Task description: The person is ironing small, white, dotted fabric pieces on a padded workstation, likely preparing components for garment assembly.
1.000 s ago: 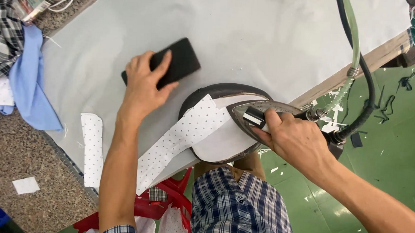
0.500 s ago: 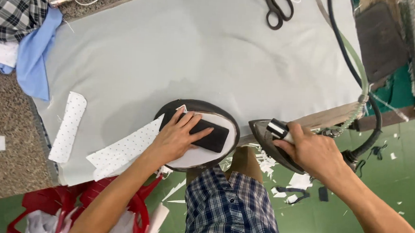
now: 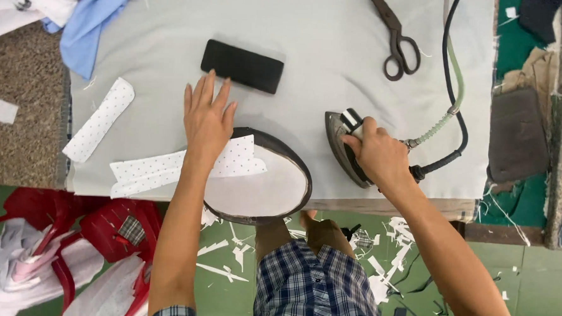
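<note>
Covering the table (image 3: pixel 336 46), grey cloth; paper scraps (image 3: pixel 391 245) litter green floor (image 3: pixel 528 276).

Black scissors (image 3: pixel 397 40) lie on the grey table cover (image 3: pixel 336 59) at one o'clock. A pale blue garment (image 3: pixel 88 20) is bunched at eleven o'clock, with a small dotted fabric strip (image 3: pixel 98 120) at nine. Red plastic baskets (image 3: pixel 110 229) of white cloth sit at seven o'clock, and white scraps (image 3: pixel 388 245) litter the green floor (image 3: pixel 541 283) at five.
</note>
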